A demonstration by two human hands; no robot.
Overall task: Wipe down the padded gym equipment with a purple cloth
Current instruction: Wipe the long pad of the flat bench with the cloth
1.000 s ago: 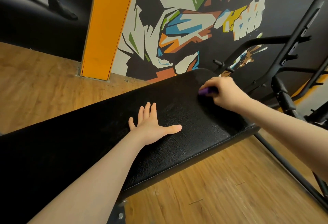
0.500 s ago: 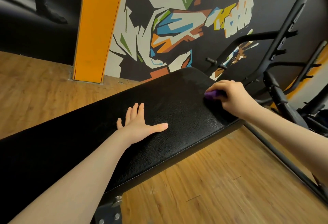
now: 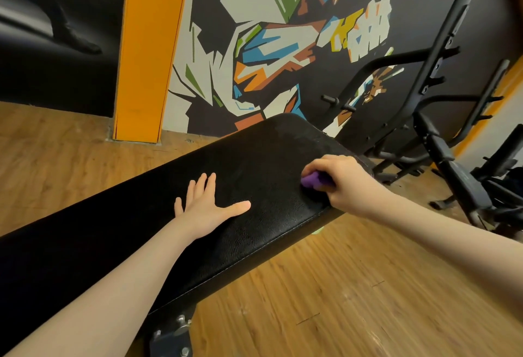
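**Wiping pass at the far end of the bench pad**

The padded bench [image 3: 175, 215] is serving as the landmark; it is running from the near left up toward the painted wall [image 3: 268, 45].

The right hand [image 3: 343, 184] is sitting on the pad's near-right edge, close to its rounded far end. Its fingers are curling over and bunching the purple cloth [image 3: 312, 180], so only a small fold is showing beneath them. The cloth is pressing directly on the pad surface. Holding it wadded is probably concentrating pressure into a small patch, which suits scrubbing textured vinyl.

The left hand [image 3: 209, 206] is lying flat mid-pad, well apart from the cloth, fingers straight and together, thumb splayed toward the cloth. It is holding nothing. It appears to be bracing the body while the other arm reaches.

The pad near the far end is looking slightly dull and streaked; whether that is moisture or glare cannot be told.

Beyond the pad's far end, a black metal rack [image 3: 441, 73] is standing on the wood floor [image 3: 339, 300]. An orange pillar [image 3: 147, 59] is rising beyond the pad's far-left side.

Judgement: wiping is under way, and most of the pad's length toward the near end seems yet to be covered.
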